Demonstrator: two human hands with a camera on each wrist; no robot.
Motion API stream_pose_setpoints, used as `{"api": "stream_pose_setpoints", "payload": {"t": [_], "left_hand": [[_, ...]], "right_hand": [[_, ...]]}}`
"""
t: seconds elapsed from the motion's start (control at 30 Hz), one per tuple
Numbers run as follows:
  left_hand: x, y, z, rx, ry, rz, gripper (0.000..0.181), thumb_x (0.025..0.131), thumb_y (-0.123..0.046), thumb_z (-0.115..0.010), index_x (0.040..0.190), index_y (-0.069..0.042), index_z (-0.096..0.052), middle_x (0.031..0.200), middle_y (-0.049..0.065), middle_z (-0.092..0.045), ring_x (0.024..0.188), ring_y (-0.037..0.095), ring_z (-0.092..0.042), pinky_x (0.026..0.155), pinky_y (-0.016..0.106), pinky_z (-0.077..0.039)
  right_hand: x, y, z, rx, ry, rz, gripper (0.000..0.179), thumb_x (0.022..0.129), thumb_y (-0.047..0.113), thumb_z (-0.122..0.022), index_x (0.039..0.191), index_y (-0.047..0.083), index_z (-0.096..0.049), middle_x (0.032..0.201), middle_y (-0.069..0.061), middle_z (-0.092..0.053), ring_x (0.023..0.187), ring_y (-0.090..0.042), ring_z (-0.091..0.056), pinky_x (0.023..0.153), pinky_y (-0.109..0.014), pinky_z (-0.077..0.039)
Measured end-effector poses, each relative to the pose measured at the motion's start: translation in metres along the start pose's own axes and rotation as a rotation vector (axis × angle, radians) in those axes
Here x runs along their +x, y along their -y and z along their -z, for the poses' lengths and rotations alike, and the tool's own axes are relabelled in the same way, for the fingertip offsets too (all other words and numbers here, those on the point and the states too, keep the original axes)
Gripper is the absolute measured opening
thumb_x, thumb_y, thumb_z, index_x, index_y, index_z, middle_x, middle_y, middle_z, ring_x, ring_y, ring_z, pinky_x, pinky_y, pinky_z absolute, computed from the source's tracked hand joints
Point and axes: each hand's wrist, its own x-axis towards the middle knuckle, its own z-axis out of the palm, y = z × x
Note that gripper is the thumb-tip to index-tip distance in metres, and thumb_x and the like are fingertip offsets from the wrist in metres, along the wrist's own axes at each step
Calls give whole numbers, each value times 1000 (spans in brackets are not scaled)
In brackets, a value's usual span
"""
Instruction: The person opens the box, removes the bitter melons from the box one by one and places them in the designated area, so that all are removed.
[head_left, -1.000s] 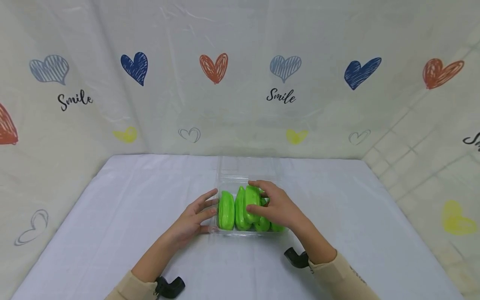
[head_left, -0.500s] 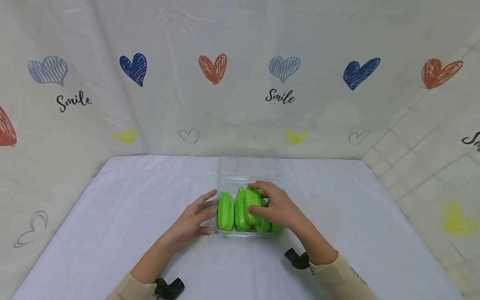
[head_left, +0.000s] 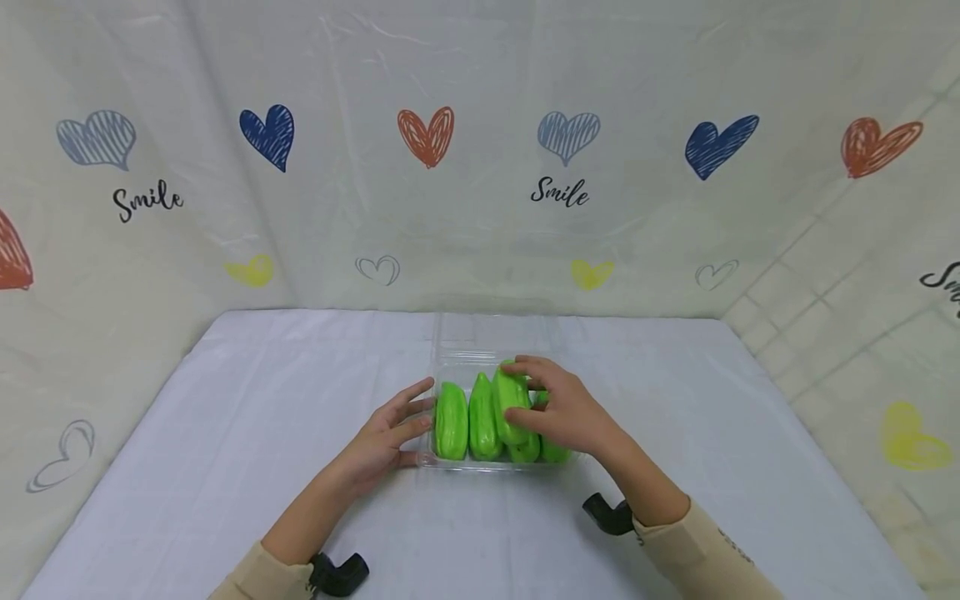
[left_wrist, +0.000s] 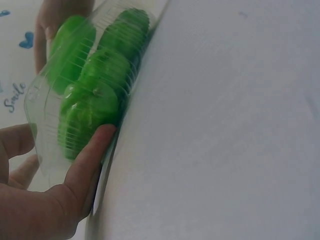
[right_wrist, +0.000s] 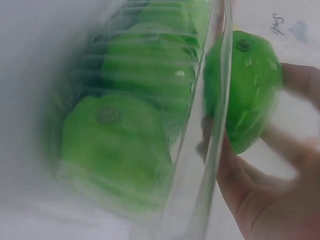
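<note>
A clear plastic clamshell box (head_left: 480,467) holds several glossy green peppers in the head view. One pepper (head_left: 452,421) lies along the left wall, and another pepper (head_left: 483,421) is beside it. My right hand (head_left: 567,410) grips a raised pepper (head_left: 511,404) between thumb and fingers, overlapping the peppers at the right of the box. In the right wrist view this held pepper (right_wrist: 252,95) is above the box rim, its stem end showing. My left hand (head_left: 378,446) rests spread fingers against the box's left side; a fingertip (left_wrist: 106,131) touches the wall in the left wrist view.
The transparent lid (head_left: 498,337) is folded back behind the box. A white cloth (head_left: 285,400) covers the table, with a patterned curtain (head_left: 480,217) behind it. Black curved pieces (head_left: 341,575) sit at both sleeve cuffs.
My right hand has shifted slightly to the right and away from me with the gripped pepper, showing more of the pepper to its left. My left hand stays at the box wall.
</note>
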Motion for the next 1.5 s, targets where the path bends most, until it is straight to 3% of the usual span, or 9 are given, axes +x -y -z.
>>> {"api": "stream_pose_setpoints", "payload": {"t": [0.37, 0.83, 1.5], "left_hand": [[1, 1, 1, -10, -4, -5, 64, 102, -16, -57, 158, -27, -27, 159, 13, -29, 139, 37, -39, 84, 43, -59], [0, 0, 0, -6, 11, -4, 65, 102, -18, -57, 158, -25, -26, 160, 16, -26, 141, 39, -35, 83, 40, -58], [-1, -1, 1, 18, 6, -7, 65, 102, -18, -57, 158, -25, -26, 160, 16, -26, 141, 40, -35, 83, 40, -58]], "right_hand": [[-3, -1, 16, -16, -23, -15, 57, 89, 23, -74, 141, 16, -54, 155, -11, -40, 128, -45, -52, 90, -43, -57], [2, -3, 34, 1, -71, -44, 55, 89, 22, -75, 140, 20, -55, 155, -5, -40, 128, -38, -55, 93, -45, -55], [10, -14, 58, 1, -113, -119, 57, 89, 27, -75, 142, 22, -54, 158, -6, -37, 131, -38, -52, 92, -50, -55]]}}
